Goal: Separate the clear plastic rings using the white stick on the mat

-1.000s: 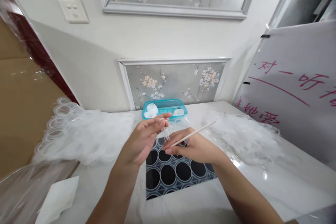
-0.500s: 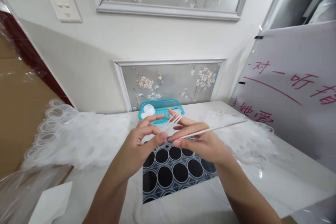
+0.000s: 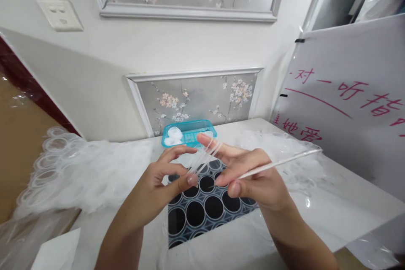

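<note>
My left hand pinches a bundle of thin white translucent strands between thumb and fingers. The strands run up to the raised index finger of my right hand and loop around it. Between its thumb and other fingers, my right hand also grips a slim white stick, tilted up to the right, with a thin pointed tip showing past the fingers. Both hands hover over a dark mat patterned with black circles.
Behind the hands stands a blue plastic basket with white round pieces in it. Layers of translucent white rings spread at left, with more translucent material at right. A whiteboard leans at the right edge.
My right hand has moved slightly right and away from my left, so the strands stretch longer between them. The stick has shifted right with it. The camera view has turned a little right.
</note>
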The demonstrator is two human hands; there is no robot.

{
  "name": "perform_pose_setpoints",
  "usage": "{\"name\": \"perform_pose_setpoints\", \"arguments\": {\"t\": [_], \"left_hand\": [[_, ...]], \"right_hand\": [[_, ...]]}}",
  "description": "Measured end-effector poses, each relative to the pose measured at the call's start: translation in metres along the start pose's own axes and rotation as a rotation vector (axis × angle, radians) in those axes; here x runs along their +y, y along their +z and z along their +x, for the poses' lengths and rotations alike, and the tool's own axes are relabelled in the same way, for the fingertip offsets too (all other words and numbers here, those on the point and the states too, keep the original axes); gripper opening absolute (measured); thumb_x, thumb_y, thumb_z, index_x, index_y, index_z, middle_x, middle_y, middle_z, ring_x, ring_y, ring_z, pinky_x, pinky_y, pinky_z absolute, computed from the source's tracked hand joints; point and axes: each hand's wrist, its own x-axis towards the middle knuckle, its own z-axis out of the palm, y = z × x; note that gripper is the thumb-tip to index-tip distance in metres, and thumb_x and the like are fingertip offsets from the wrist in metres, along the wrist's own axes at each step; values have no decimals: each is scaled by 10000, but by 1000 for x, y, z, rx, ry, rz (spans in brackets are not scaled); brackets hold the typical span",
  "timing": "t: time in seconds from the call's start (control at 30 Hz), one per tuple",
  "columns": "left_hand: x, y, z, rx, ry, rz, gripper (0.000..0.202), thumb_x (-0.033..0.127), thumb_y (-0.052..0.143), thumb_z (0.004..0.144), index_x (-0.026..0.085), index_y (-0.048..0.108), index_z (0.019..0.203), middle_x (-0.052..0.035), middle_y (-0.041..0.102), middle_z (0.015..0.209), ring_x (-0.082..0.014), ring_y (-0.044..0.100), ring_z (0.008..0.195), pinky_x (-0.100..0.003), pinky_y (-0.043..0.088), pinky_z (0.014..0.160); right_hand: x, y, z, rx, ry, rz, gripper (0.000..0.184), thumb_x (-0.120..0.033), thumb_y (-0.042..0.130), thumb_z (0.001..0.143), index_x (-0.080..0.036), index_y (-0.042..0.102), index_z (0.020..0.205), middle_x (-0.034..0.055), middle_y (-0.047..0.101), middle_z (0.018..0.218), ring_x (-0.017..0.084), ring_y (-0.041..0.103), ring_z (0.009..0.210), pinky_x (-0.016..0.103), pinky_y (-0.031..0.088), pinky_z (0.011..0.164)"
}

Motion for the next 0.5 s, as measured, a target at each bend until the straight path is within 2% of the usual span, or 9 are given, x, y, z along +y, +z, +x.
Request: {"name": "perform_pose_setpoints", "arguments": {"t": [0.07,0.17,0.23,0.33,0.5], "left_hand": [[-1,1,1,-34,-7,40,170,378,599,826,310,731,742,13,484,1330,-298,359,1283,-513,311,1044],[-4,2,4,-39,-42,107,187,399,575,838,347,722,941,2,474,1347,-304,330,1301,-518,309,1050],[-6,4,7,24,-57,122,265,407,572,841,359,670,1082,-4,470,1358,-299,311,1316,-516,280,1070],[-7,8,10,131,-19,68,375,387,576,847,361,575,1221,1,440,1395,-266,298,1337,-473,239,1105],[-5,16,6,248,49,-135,464,341,607,835,328,511,1290,-20,373,1455,-270,293,1350,-458,228,1117]], "right_hand": [[-3,1,-1,-8,-26,-90,192,-441,667,778,-282,745,853,34,611,1235,262,476,1242,503,310,1082],[-9,5,-4,-47,-87,-257,135,-377,685,781,-311,732,890,11,699,1053,221,602,1067,494,284,1097],[-10,10,-5,-57,-116,-352,142,-302,693,788,-316,719,926,-8,720,921,181,648,895,476,291,1093],[-8,13,-4,-23,-125,-443,160,-238,685,798,-302,712,942,-24,695,776,144,621,740,454,343,1046],[-1,7,0,-29,-128,-445,153,-244,694,789,-287,717,934,-8,667,786,148,593,780,429,403,968]]}}
